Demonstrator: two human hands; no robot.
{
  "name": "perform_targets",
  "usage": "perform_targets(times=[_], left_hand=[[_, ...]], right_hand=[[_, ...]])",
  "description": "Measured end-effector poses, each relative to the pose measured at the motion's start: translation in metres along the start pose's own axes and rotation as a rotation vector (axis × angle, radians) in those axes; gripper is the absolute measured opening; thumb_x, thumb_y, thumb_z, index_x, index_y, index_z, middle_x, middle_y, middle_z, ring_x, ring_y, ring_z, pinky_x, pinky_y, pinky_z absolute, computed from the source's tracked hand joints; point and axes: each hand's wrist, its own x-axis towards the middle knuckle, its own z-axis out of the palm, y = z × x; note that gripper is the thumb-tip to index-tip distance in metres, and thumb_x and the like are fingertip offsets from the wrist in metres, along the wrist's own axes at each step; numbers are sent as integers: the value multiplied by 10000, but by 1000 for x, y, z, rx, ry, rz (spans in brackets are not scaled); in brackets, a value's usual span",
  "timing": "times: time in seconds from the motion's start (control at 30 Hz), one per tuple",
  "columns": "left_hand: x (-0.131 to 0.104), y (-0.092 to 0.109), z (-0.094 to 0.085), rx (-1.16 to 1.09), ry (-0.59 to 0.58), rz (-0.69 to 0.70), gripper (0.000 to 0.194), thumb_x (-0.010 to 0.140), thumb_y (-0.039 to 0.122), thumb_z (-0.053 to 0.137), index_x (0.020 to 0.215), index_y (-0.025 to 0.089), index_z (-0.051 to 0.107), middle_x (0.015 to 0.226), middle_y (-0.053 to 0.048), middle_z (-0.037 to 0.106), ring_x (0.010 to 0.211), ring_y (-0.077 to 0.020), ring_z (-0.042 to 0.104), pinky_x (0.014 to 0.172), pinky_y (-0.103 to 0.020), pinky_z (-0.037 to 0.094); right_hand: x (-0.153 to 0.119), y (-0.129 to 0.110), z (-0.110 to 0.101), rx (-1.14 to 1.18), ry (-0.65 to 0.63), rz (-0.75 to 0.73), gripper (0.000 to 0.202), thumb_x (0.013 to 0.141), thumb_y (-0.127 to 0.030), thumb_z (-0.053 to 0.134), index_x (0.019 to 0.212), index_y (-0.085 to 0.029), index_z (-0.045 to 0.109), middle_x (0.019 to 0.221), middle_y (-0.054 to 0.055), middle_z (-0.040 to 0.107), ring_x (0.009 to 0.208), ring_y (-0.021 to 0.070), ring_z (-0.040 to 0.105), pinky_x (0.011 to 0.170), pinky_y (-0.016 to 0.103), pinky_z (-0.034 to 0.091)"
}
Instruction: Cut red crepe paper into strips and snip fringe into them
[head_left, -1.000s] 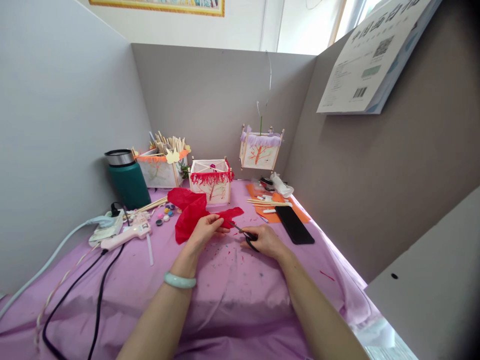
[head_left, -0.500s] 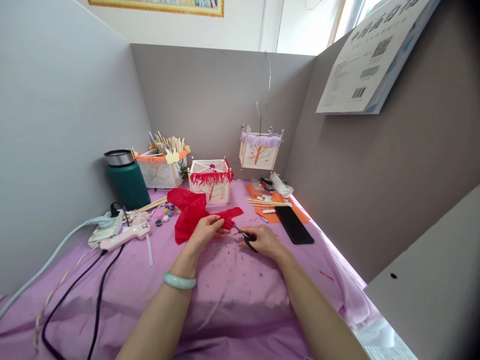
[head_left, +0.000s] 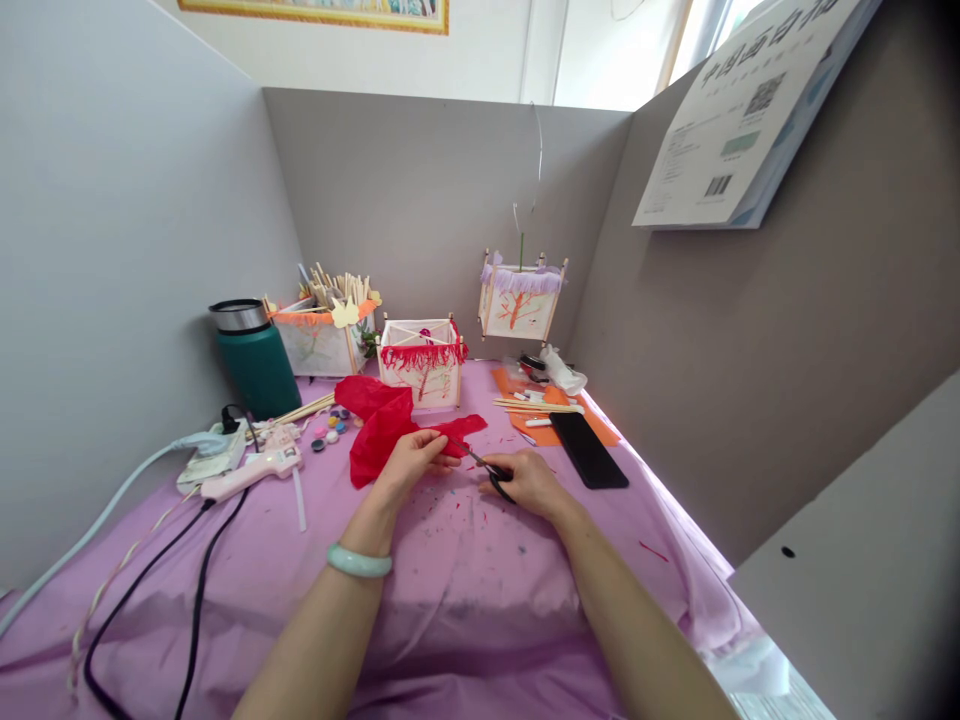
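Observation:
My left hand (head_left: 415, 460), with a pale green bangle on its wrist, pinches a piece of red crepe paper (head_left: 466, 428) over the purple cloth. Black-handled scissors (head_left: 496, 474) are gripped in my right hand (head_left: 531, 482), their blades pointing left at the paper by my left fingertips. Whether the blades are parted is too small to tell. A larger crumpled part of red paper (head_left: 375, 425) lies left of my hand. Just behind stands a white box lantern (head_left: 421, 375) with a red fringe and a painted tree. Tiny red scraps are scattered on the cloth below my hands.
A pink glue gun (head_left: 251, 474) with cords, a power strip (head_left: 214, 465) and a green bottle (head_left: 259, 365) stand left. On the right lie a black phone (head_left: 588, 450) and wooden sticks (head_left: 532, 406) on orange paper. A purple-fringed lantern (head_left: 523, 305) hangs behind.

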Motion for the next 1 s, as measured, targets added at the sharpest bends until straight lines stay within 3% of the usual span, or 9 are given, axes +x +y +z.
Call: perform_targets(times=[1.0], left_hand=[[0, -1, 2, 1, -10, -8, 188, 726, 268, 689, 750, 104, 601, 704, -112, 704, 649, -189, 683, 540, -228, 503]], right_hand=[[0, 1, 4, 2, 19, -2, 350, 744, -424, 647, 1041, -244, 695, 689, -9, 675, 592, 125, 558, 564, 208, 352]])
